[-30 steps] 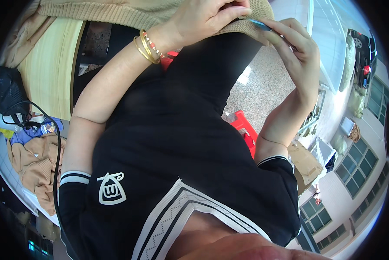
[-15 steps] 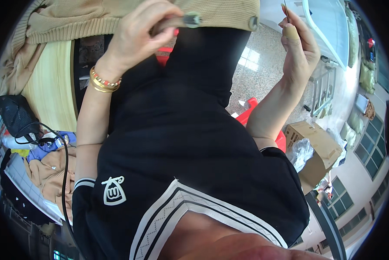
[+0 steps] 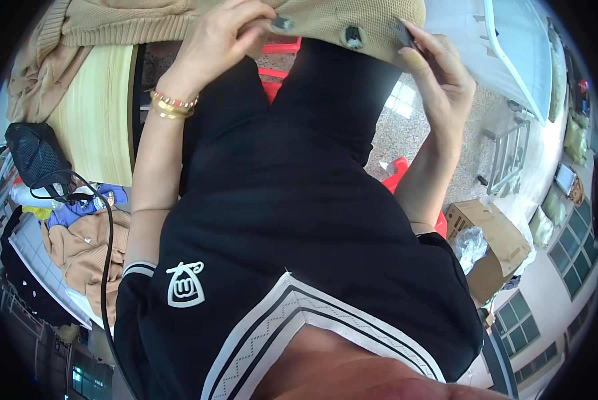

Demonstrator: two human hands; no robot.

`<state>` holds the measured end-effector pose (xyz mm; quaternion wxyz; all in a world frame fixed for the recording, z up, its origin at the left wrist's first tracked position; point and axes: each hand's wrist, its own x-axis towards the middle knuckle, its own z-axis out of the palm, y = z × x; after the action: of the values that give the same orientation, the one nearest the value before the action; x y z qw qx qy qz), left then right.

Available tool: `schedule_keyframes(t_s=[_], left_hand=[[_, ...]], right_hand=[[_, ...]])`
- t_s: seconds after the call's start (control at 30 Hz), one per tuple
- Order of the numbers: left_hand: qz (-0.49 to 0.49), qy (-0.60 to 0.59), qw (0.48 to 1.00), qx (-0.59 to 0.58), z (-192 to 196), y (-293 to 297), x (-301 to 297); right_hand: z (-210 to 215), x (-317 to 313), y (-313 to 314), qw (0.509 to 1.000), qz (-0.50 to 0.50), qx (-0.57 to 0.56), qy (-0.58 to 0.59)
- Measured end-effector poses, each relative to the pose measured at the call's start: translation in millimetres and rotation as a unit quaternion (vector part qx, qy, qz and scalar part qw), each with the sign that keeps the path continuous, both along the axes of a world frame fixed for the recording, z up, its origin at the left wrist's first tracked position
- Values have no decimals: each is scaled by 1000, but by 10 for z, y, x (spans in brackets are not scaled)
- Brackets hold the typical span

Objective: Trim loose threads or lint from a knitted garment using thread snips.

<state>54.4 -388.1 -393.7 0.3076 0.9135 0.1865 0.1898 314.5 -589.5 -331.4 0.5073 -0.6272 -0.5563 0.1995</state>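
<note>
A tan knitted garment (image 3: pixel 352 15) lies across my lap at the top of the view. Two small dark patches with pale threads show on it: one patch (image 3: pixel 282 25) beside my left fingertips, another patch (image 3: pixel 353 37) nearer the middle of its lower edge. My left hand (image 3: pixel 229 33) is closed in a pinch on the knit, bracelets on its wrist. In my right hand (image 3: pixel 442 70) is a small dark metal tool (image 3: pixel 403 33) with pointed blades, like thread snips, its tips against the garment's right part. A tan cover (image 3: pixel 415 61) wraps my right thumb.
On the left stand a pale wooden board (image 3: pixel 95 107) and a black mesh bag (image 3: pixel 37 150) with a black cable (image 3: pixel 107 247). More tan knitwear (image 3: pixel 85 247) lies below them. At right are a white-framed bin (image 3: pixel 519 60), a metal frame (image 3: pixel 512 153), a cardboard box (image 3: pixel 489 243) and a red stool (image 3: pixel 395 175).
My right hand has come down and left, bringing the tool onto the garment. The left hand has shifted slightly up and right, and the second dark patch has come into clear view.
</note>
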Motion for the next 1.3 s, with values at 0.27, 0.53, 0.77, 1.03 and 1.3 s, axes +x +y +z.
schedule_keyframes(t_s=[0.27, 0.53, 0.77, 1.03, 1.3], left_hand=[[-6, -92, 995, 49, 676, -416, 292], [9, -420, 894, 159, 241, -413, 808], [-5, -480, 874, 76, 143, -413, 901], [-114, -514, 835, -161, 282, -509, 780], [-76, -522, 847, -63, 54, -466, 862]], right_hand=[[11, -25, -47, 999, -14, -25, 22], [23, -76, -80, 999, -26, -24, -5], [40, -71, -112, 999, -24, -28, -28], [96, -64, -117, 997, -19, -43, -63], [121, -68, -175, 995, -27, -43, -81]])
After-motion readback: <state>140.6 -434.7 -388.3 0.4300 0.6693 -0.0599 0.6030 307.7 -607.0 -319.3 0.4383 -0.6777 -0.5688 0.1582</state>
